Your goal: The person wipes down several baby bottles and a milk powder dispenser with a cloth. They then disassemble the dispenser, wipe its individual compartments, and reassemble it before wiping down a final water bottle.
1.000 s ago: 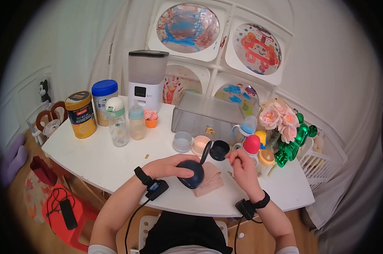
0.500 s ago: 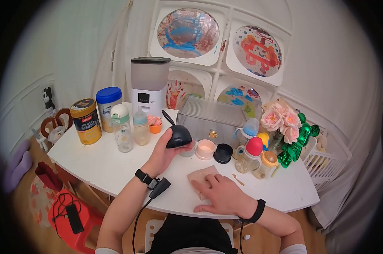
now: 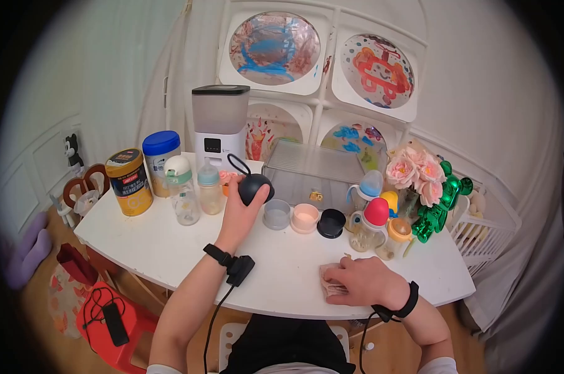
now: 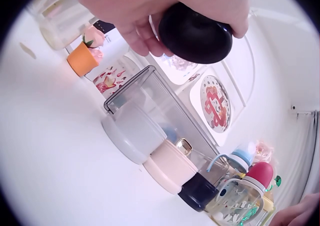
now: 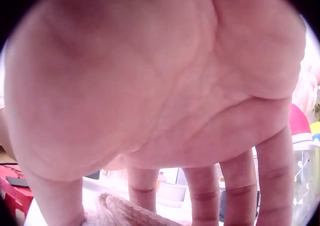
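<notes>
My left hand (image 3: 239, 218) holds a domed black lid (image 3: 257, 189) with a loop strap up above the table, left of the round containers. In the left wrist view the fingers wrap around the lid's side and its smooth dark face shows (image 4: 196, 35). At the table's right front, my right hand (image 3: 372, 282) grips a bunched pink cloth (image 3: 332, 284) against the tabletop. The cloth lies between thumb and fingers in the right wrist view. A grey cup (image 3: 277, 215), a pink cup (image 3: 305, 218) and a black cup (image 3: 331, 223) stand in a row.
Baby bottles (image 3: 369, 234) and pink flowers (image 3: 417, 171) stand at the right. At the left are formula cans (image 3: 130, 184), two more bottles (image 3: 184, 202) and a white dispenser (image 3: 219, 134). A clear box (image 3: 294, 181) sits behind the cups.
My left hand has lifted the black lid from the table's front to the back left. The right hand came down onto the cloth, bunched it and moved it to the right.
</notes>
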Motion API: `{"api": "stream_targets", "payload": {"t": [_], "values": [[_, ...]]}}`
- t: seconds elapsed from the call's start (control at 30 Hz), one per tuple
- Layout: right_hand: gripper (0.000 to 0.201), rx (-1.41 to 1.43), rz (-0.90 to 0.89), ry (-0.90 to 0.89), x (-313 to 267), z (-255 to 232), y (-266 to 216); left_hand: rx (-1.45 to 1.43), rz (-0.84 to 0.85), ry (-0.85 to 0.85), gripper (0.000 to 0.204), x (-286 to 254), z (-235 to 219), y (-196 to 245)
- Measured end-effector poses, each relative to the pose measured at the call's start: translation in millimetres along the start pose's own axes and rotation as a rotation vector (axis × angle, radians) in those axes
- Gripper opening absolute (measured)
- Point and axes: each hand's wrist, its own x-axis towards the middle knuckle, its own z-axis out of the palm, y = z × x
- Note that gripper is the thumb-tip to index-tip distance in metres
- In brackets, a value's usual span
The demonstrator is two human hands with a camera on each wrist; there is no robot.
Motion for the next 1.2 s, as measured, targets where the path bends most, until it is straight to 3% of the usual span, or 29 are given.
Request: {"api": "stream_targets", "payload": {"t": [0.27, 0.37, 0.43, 0.47, 0.6, 0.73, 0.8, 1.0, 1.07, 1.13, 1.2], "values": [[0.06, 0.029, -0.052, 0.073, -3.3, -0.8, 6.6, 0.076, -0.073, -0.161, 0.078, 23.9, 19.1, -5.3], [0.061, 0.105, 0.014, -0.012, -3.3, -31.4, 7.8, 0.095, -0.049, -0.117, 0.076, 20.2, 18.8, -11.9], [0.061, 0.23, -0.02, 0.188, 1.5, -44.9, 21.5, 0.01, -0.088, 0.042, 0.072, 20.6, 14.9, -21.3], [0.061, 0.242, -0.018, 0.198, 10.0, -52.5, 23.4, 0.019, -0.082, 0.03, 0.072, 19.8, 12.1, -23.6], [0.063, 0.179, -0.029, 0.535, 85.9, -50.6, 16.8, 0.023, -0.073, 0.037, 0.064, 14.3, 5.3, -22.7], [0.074, -0.005, -0.045, 0.584, 168.4, -16.7, 17.2, -0.003, -0.078, 0.017, 0.06, 10.5, 6.7, -25.5], [0.085, -0.034, 0.012, 0.454, 187.3, -12.3, 12.4, -0.042, -0.078, 0.018, 0.06, 10.1, 6.7, -27.7], [0.084, -0.087, 0.0, 0.494, 208.0, 1.8, 1.4, -0.073, -0.095, 0.021, 0.06, 8.6, 4.0, -25.0], [0.083, -0.096, 0.016, 0.54, 211.2, 2.3, -1.3, -0.399, -0.268, -0.003, 0.057, 8.7, 4.5, -12.7], [0.08, -0.111, 0.05, 0.569, 212.9, -0.6, -3.9, -0.387, -0.284, 0.003, 0.056, 9.9, 1.6, -7.2], [0.079, -0.121, 0.068, 0.549, 213.9, -3.1, -4.2, -0.53, -0.441, -0.059, 0.057, 11.4, -4.0, -9.3]]}}
